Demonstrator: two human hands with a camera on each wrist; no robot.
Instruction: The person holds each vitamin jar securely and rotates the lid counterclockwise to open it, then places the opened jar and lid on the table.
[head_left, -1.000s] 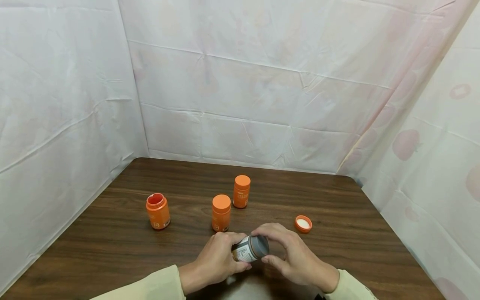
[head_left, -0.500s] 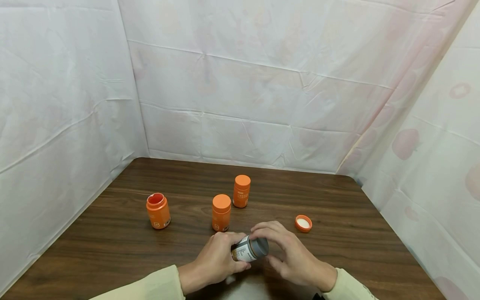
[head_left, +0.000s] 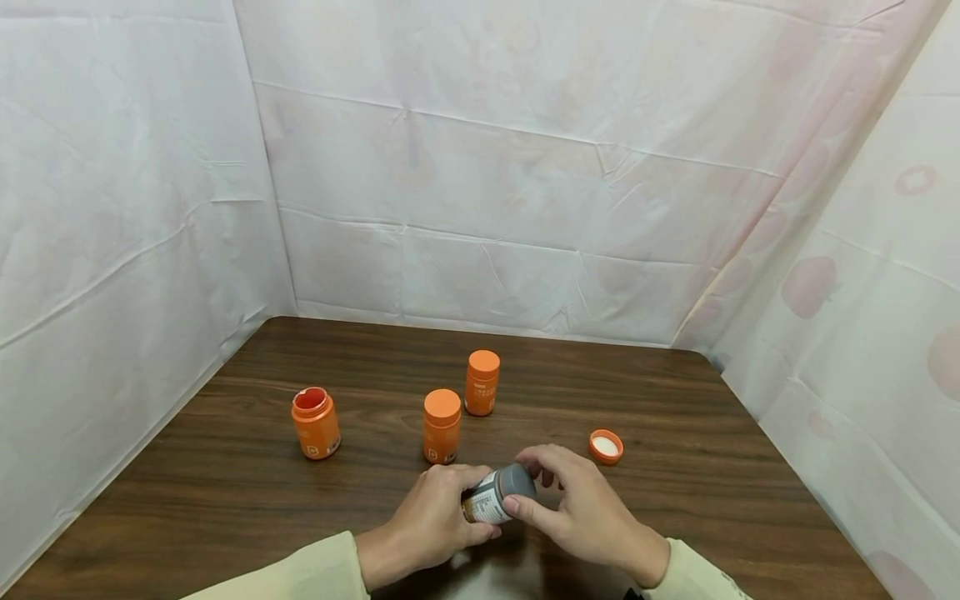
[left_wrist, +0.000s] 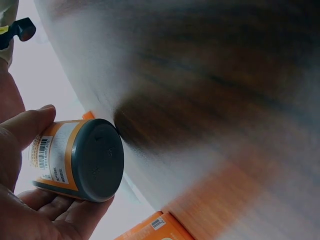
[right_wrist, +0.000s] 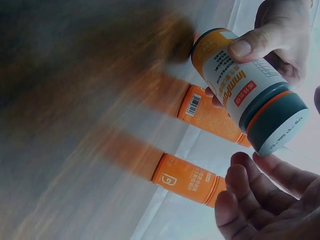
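Note:
My left hand [head_left: 435,512] grips a supplement bottle [left_wrist: 57,155] round its body, tilted with its dark grey cap [head_left: 516,481] toward the right. The bottle has a white and orange label, and an orange ring shows below the cap in the right wrist view. My right hand [head_left: 588,508] is loosely curved about the cap, thumb on the near side and fingers on the far side. In the right wrist view one fingertip [right_wrist: 262,159] meets or nearly meets the cap's edge, while the other fingers stand apart from it.
Two capped orange bottles, a nearer one [head_left: 442,427] and a farther one [head_left: 482,383], stand upright beyond my hands. An uncapped orange bottle [head_left: 317,425] stands at left. An orange lid [head_left: 605,447] lies inner side up at right. White sheeting [head_left: 480,167] surrounds the brown table [head_left: 187,467].
My right hand's fingers have shifted off the cap's top toward the right, and its thumb has come up over the near side. The left hand and bottle have hardly moved.

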